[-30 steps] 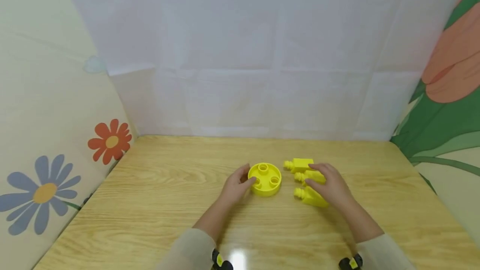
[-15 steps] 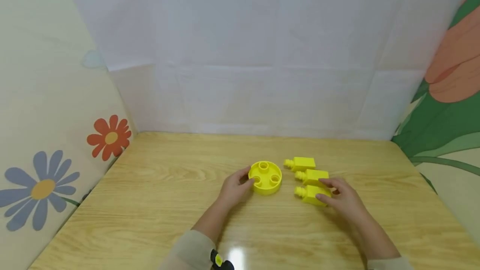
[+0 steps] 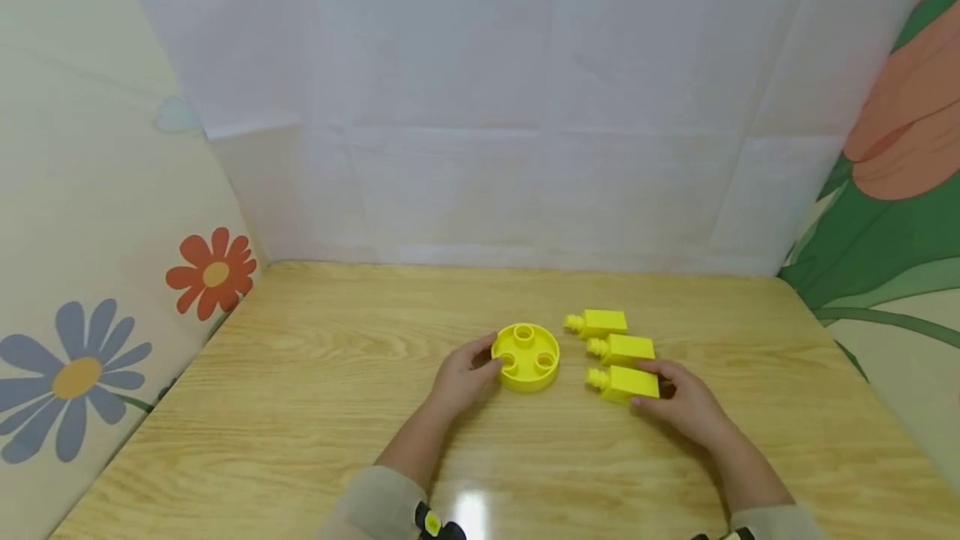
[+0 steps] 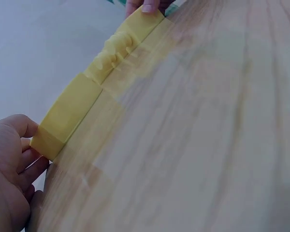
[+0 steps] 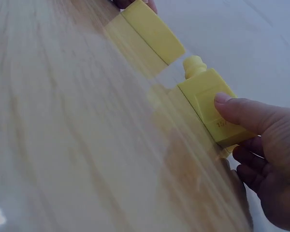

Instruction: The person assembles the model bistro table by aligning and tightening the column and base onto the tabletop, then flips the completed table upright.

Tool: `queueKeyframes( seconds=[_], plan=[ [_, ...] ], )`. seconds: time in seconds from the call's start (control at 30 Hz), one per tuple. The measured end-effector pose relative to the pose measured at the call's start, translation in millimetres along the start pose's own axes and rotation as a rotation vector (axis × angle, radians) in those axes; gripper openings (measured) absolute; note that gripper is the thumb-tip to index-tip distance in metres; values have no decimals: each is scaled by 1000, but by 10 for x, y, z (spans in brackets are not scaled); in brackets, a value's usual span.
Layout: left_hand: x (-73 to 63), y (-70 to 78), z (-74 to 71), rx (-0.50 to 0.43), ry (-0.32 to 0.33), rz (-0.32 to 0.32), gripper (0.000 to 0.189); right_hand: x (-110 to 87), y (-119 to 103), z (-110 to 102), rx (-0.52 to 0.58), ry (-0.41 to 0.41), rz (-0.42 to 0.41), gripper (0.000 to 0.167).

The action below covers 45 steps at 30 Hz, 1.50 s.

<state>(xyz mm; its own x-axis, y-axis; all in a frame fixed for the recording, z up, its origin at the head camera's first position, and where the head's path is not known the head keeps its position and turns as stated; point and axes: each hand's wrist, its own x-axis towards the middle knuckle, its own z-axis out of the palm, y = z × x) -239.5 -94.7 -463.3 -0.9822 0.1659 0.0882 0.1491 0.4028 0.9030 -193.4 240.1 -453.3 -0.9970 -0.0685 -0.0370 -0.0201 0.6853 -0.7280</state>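
Note:
My left hand (image 3: pixel 459 380) holds the left edge of a round yellow plastic base (image 3: pixel 534 383) that lies on the table. Three short hollow sockets rise inside its rim. To the right, three yellow bottle-shaped blocks with ridged necks lie flat, necks pointing left: a far block (image 3: pixel 604 322), a middle block (image 3: pixel 632 348) and a near block (image 3: pixel 628 383). My right hand (image 3: pixel 688 405) pinches the near block at its right end. In the right wrist view, the thumb lies on the side of this block (image 5: pixel 210 108), which bears small raised marks too blurred to read.
The wooden tabletop (image 3: pixel 337 340) extends around both hands. A white sheet (image 3: pixel 450 190) hangs behind its far edge. Flower-printed cloth (image 3: pixel 90 190) stands at the left, with more printed cloth (image 3: pixel 907 257) at the right.
My right hand has shifted right and toward me, from over the blocks to the near block's right end. The near block now lies straighter. My left hand stays at the base.

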Motion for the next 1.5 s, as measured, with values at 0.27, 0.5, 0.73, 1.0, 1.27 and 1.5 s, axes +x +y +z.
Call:
queueKeyframes(
  seconds=[0.27, 0.5, 0.73, 1.0, 1.27, 1.5],
  plan=[
    [-10, 19, -19, 6, -12, -22, 48, -9, -15, 11, 30, -6, 17, 60],
    [-25, 38, -14, 27, -12, -13, 48, -26, -118, 23, 198, 4, 25, 55],
    [-50, 45, -19, -2, -14, -16, 47, -6, -288, 40, 387, 5, -22, 52],
    [-58, 54, -4, -10, -7, -1, 46, 139, -480, 71, 383, 82, -59, 56],
    [-71, 18, -10, -3, -15, 46, 47, 249, -651, 93, 354, 72, -88, 52],
    [-76, 14, -24, 10, -16, 77, 48, 353, -806, 154, 392, 52, -95, 52]
  ],
)
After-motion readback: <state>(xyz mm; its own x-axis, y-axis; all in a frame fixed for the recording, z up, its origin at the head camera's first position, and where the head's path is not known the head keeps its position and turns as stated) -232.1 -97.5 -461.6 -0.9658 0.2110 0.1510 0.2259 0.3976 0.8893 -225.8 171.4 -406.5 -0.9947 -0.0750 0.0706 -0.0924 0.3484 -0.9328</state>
